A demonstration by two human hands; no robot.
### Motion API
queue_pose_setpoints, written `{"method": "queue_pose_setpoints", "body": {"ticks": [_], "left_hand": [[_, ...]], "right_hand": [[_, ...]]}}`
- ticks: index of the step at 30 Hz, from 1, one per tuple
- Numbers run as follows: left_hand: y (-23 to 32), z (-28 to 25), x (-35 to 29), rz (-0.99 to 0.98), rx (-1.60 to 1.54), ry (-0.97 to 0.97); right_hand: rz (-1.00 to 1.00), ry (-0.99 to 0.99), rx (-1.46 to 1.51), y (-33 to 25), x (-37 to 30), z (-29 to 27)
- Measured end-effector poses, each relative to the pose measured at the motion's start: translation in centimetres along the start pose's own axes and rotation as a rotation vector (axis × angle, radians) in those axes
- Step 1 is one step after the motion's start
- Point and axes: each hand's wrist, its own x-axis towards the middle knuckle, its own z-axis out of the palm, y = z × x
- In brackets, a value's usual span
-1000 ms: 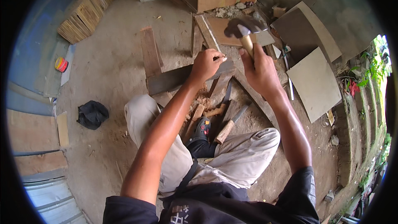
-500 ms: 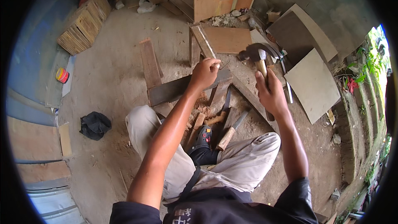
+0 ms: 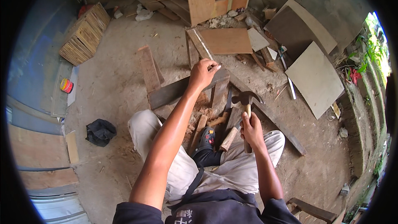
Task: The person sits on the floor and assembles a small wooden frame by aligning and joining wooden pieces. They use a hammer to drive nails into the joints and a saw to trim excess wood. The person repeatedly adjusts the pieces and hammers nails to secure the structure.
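Note:
My right hand (image 3: 253,130) is wrapped round the wooden handle of a claw hammer (image 3: 245,98), whose dark head points up over my right knee. My left hand (image 3: 202,75) rests at the right end of a dark wooden beam (image 3: 172,95), fingertips pinched together beside a corner where a second board (image 3: 200,43) with a pale strip meets it. Whatever sits between those fingertips is too small to make out. The joined boards stand on the ground ahead of my bent legs. By my shoe (image 3: 206,137) lies a saw or blade with a wooden handle (image 3: 229,139).
A long plank (image 3: 286,135) slants down to the right. Grey sheets (image 3: 315,81) lie at the right, a brown panel (image 3: 226,40) farther off. A black bag (image 3: 100,132), a red and yellow tub (image 3: 66,85) and a slatted wooden stack (image 3: 85,33) are at the left.
My right hand has brought the hammer down and toward me, from above the far side of the frame to near my right knee. My left hand stays at the beam's corner.

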Motion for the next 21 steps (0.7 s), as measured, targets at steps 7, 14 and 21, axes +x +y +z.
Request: {"method": "queue_pose_setpoints", "body": {"ticks": [7, 14, 21], "left_hand": [[0.3, -0.9, -0.7, 0.058, 0.002, 0.029], [0.6, -1.3, -0.8, 0.112, 0.031, 0.022], [0.5, -1.0, -1.1, 0.117, -0.065, 0.081]], "right_hand": [[-0.403, 0.073, -0.235, -7.8, 3.3, 0.6], [-0.589, 0.017, -0.533, -16.5, 5.3, 1.7], [-0.722, 0.034, -0.663, -17.5, 7.4, 2.3]]}}
